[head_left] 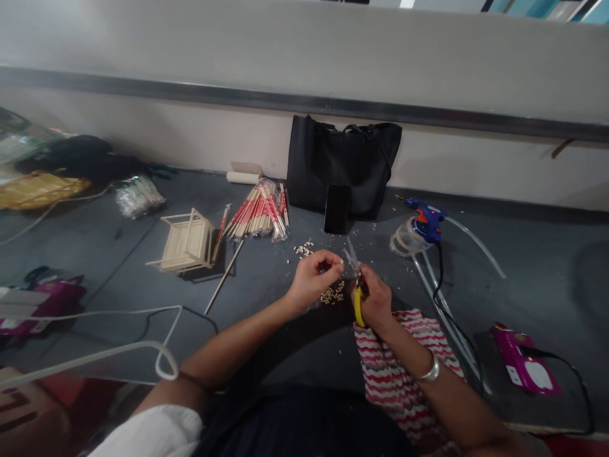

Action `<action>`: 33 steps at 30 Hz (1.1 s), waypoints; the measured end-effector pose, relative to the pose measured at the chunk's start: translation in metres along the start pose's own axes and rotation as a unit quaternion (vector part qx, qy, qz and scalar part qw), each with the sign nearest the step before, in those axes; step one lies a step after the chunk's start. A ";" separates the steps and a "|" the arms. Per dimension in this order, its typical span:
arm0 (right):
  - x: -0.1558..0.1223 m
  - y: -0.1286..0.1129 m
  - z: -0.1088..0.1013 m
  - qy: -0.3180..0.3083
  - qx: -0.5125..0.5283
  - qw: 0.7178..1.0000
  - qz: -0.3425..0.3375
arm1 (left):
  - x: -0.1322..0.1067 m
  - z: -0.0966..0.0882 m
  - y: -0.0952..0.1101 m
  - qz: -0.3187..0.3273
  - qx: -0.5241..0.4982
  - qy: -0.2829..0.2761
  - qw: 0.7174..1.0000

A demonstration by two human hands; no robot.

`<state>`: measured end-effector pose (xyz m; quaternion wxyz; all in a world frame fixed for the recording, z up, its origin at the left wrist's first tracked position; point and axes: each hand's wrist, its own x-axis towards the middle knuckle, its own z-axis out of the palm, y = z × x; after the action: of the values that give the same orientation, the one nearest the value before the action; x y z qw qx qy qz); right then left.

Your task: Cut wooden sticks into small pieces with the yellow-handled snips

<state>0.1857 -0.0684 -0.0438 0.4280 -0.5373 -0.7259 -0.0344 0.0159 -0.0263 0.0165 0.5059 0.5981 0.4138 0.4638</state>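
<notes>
My right hand [375, 299] is wrapped round yellow-handled scissors [358, 307], whose blades point away from me and stand apart. Thumb and forefinger of my left hand [316, 274] meet in a pinch just left of the blades; what they hold, if anything, is too small to make out. Beneath and beside the left hand lie small cut pale pieces [334, 293], and another scatter of white bits [304, 249] is beyond it. A striped cloth [394, 368] lies under my right forearm.
Left stand a small stick-built chair-like frame [188, 242] and wrapped chopsticks [261, 209]. A phone [337, 209] leans on a black bag [342, 165] at the wall. Right are a blue glue gun [427, 221] on a jar, clear glue sticks, and a purple box [526, 362] with a cable.
</notes>
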 end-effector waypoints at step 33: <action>0.000 -0.002 -0.002 -0.069 0.010 0.998 0.014 | 0.000 -0.012 0.000 0.182 0.174 0.010 0.968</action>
<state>0.1848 -0.0700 -0.0416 0.3830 -0.5439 -0.7465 0.0155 0.0038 -0.0238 0.0168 0.2967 0.7379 0.3769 0.4747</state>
